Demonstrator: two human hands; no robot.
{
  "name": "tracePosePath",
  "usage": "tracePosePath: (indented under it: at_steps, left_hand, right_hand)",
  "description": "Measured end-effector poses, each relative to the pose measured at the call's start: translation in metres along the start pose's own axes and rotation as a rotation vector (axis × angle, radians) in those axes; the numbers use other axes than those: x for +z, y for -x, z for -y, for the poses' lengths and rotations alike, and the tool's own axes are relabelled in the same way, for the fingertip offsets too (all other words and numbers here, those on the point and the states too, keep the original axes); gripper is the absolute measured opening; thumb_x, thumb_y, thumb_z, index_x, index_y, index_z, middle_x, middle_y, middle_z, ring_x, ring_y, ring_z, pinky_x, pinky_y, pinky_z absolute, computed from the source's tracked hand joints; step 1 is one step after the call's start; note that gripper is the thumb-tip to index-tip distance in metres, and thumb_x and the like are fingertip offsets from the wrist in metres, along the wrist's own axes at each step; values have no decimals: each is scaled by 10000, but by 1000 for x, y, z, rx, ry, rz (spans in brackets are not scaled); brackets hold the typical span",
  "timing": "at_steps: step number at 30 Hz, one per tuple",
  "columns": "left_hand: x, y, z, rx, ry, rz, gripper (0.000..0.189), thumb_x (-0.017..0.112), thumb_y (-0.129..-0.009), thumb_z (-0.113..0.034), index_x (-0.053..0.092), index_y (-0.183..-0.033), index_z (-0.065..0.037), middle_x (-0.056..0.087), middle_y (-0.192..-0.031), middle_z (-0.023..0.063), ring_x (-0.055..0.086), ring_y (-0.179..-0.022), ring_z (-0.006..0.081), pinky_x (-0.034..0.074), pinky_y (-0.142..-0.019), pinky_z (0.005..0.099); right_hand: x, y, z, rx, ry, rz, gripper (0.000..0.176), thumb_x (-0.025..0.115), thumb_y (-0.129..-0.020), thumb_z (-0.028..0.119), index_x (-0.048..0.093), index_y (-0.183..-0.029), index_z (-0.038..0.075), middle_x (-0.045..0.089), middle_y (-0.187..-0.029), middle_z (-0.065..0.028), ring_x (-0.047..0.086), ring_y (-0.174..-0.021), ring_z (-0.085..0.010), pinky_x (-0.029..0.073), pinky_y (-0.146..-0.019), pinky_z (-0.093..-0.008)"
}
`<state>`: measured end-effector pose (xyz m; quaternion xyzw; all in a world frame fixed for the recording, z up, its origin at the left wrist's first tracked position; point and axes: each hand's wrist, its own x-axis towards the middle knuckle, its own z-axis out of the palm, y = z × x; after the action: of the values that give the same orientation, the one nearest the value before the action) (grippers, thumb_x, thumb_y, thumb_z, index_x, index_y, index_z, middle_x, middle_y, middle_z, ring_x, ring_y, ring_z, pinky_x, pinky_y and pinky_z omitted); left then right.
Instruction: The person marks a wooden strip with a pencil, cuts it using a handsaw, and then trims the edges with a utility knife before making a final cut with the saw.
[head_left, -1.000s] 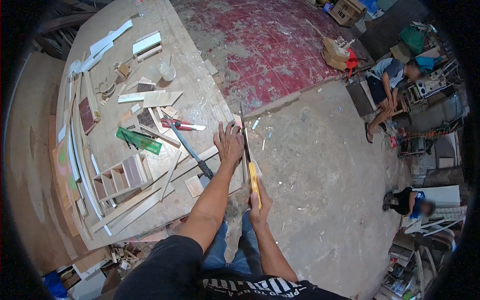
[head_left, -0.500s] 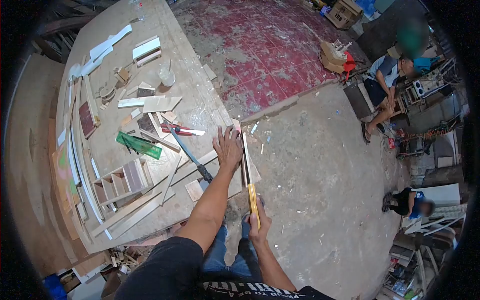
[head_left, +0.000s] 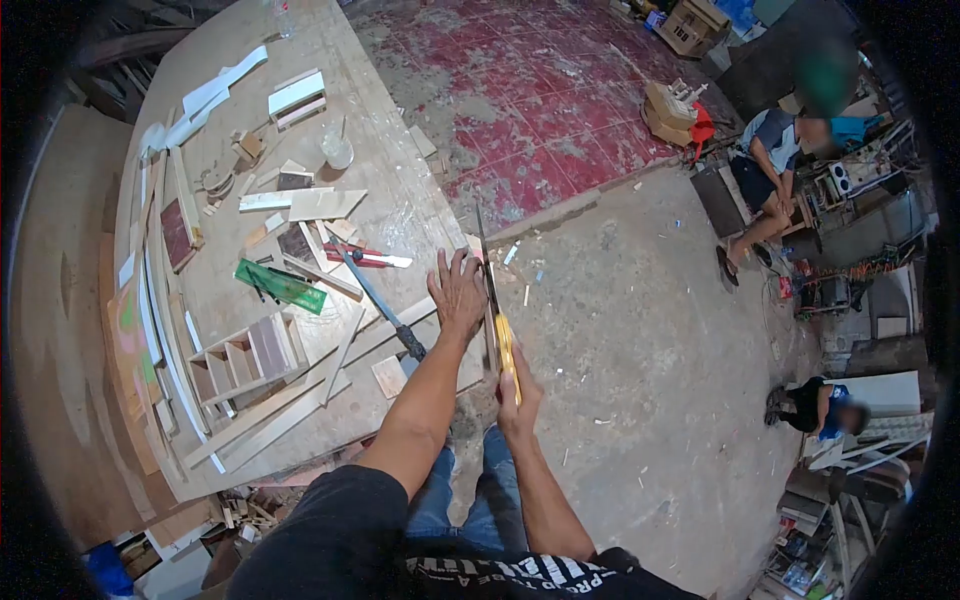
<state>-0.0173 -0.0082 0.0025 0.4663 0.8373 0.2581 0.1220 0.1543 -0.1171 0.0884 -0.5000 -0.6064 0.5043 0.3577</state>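
My right hand (head_left: 520, 392) is wrapped round the yellow handle of a handsaw (head_left: 505, 345). Its narrow dark blade points away from me along the table's right edge, the tip sticking out beyond my left hand. My left hand (head_left: 459, 295) lies with fingers spread on a pale piece of wood (head_left: 474, 242) at that edge, fingertips close beside the blade. Most of this wood is hidden under the hand. A blue bar with a black grip (head_left: 408, 340) lies just left of my left wrist. Behind it is a red-handled tool (head_left: 365, 257) with a pale end.
The wooden worktable (head_left: 385, 130) carries a small compartmented wooden box (head_left: 250, 360), a green tray (head_left: 280, 287), a plastic cup (head_left: 337, 150) and several wood strips. Offcuts litter the concrete floor (head_left: 640, 330). One person sits at the far right; another is lower right.
My right hand has pushed the saw forward, away from me, so its tip now shows past my left hand. My left hand stays in nearly the same place.
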Motion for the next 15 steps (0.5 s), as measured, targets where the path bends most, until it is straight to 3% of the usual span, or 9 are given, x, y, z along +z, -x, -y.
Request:
tracePosePath:
  at_steps: [3,6,10,15]
  left_hand:
    - [0,-3,3,17,-9,-13,343,525,-988,-238,609,-1314,-171,437,-1532,58,187,-1550,360,140,-1185,626]
    - [7,2,6,22,-9,-22,334,530,-986,-254,610,-1302,-184,442,-1531,53,194,-1548,361,142,-1178,642]
    - [-2,-1,-1,16,-26,-1,348,541,-978,-245,607,-1314,-179,432,-1538,55,185,-1552,356,141,-1190,626]
    - [-2,11,0,-16,-17,64,361,545,-978,-228,604,-1330,-175,419,-1549,56,172,-1559,344,134,-1207,604]
  right_hand:
    - [-15,62,2,-53,-49,-58,545,568,-999,184,487,-1496,-26,599,-743,-73,553,-626,-115,463,-588,-288]
    - [-13,40,-8,-65,91,-25,539,563,-1001,182,490,-1493,-26,600,-766,-76,560,-636,-118,462,-591,-287]
    - [6,-6,17,5,51,4,535,556,-1007,166,476,-1501,-22,600,-764,-79,589,-662,-135,479,-604,-305]
    - [-9,43,15,-65,67,-29,525,535,-1019,172,474,-1497,-37,645,-755,-71,591,-639,-152,491,-608,-307]
